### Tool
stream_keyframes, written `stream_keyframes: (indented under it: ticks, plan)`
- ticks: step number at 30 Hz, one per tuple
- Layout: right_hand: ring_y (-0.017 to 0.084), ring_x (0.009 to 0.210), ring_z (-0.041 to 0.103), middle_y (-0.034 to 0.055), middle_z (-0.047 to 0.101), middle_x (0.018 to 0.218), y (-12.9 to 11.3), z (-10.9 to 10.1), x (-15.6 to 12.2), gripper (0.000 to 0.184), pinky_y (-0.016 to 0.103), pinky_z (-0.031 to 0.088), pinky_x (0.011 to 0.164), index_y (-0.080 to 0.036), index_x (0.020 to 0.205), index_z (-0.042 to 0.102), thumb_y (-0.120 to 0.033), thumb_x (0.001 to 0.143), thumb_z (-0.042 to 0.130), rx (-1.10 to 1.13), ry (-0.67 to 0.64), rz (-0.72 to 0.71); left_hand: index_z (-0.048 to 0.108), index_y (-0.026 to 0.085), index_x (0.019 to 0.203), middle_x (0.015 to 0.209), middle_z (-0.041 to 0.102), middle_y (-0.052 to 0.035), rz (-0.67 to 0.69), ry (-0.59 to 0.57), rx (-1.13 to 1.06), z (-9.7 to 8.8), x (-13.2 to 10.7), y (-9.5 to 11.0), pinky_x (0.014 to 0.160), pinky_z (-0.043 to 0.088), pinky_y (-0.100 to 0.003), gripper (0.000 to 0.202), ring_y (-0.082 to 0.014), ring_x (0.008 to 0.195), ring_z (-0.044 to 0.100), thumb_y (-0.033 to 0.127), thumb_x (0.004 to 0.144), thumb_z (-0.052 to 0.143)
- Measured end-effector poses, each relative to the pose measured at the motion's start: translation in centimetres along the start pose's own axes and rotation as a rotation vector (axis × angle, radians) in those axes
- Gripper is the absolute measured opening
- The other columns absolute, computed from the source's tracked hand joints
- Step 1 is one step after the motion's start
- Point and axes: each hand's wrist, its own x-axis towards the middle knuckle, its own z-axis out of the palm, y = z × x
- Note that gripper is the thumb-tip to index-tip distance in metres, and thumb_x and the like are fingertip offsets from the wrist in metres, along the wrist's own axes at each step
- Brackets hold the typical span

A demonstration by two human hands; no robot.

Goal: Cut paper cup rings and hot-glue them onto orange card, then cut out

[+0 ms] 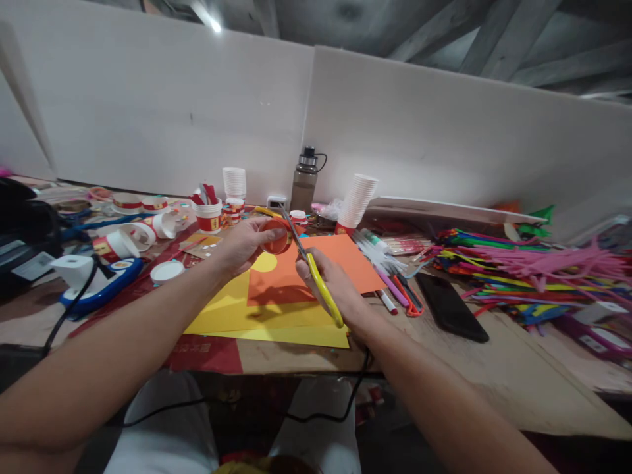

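Observation:
My left hand (245, 242) is closed around a small round orange paper piece (275, 238), held up above the desk. In my right hand (332, 284) are yellow-handled scissors (316, 276), fingers wrapped through the handles. The blades point up and left, and their tips meet the right edge of the orange piece. Under both hands lie an orange paper sheet (345, 263) and yellow paper sheets (257, 316), flat on the desk.
A black phone (450, 307) and markers (390, 276) lie right of the sheets, with a pile of coloured pipe cleaners (533, 270) beyond. Paper cup stacks (358, 201), a water bottle (305, 179), cut red-and-white cups (148, 230) and a glue gun (93, 280) stand behind and left.

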Motion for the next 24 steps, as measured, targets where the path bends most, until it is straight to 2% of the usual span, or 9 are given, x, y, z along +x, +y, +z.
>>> stream_keyframes:
  ticks: [7, 14, 24]
  plan:
    - [0.01, 0.06, 0.044, -0.0042, 0.054, 0.072, -0.18, -0.06, -0.1, 0.034, 0.023, 0.033, 0.056, -0.022, 0.093, 0.054, -0.055, 0.091, 0.045, 0.019, -0.004, -0.014, 0.075, 0.011, 0.077, 0.069, 0.068, -0.0031, -0.003, -0.017, 0.044, 0.36, -0.23, 0.45, 0.062, 0.039, -0.023, 0.023, -0.0099, 0.061, 0.055, 0.024, 0.06, 0.083]
    - [0.011, 0.06, 0.044, -0.0046, 0.052, 0.07, 0.25, 0.04, -0.02, 0.036, 0.023, 0.033, 0.056, -0.022, 0.093, 0.053, -0.057, 0.091, 0.044, 0.02, -0.009, -0.034, 0.076, 0.012, 0.08, 0.068, 0.068, -0.003, -0.006, -0.079, 0.074, -0.05, -0.09, 0.56, 0.062, 0.039, -0.023, 0.022, -0.0097, 0.06, 0.055, 0.026, 0.064, 0.081]
    - [0.011, 0.06, 0.044, -0.0041, 0.049, 0.066, 0.39, 0.17, 0.06, 0.038, 0.024, 0.033, 0.057, -0.022, 0.086, 0.051, -0.058, 0.09, 0.044, -0.014, 0.008, -0.044, 0.076, 0.01, 0.085, 0.074, 0.071, -0.0065, -0.031, -0.09, 0.08, -0.2, -0.09, 0.86, 0.065, 0.043, -0.024, 0.024, -0.0123, 0.065, 0.059, 0.025, 0.066, 0.08]
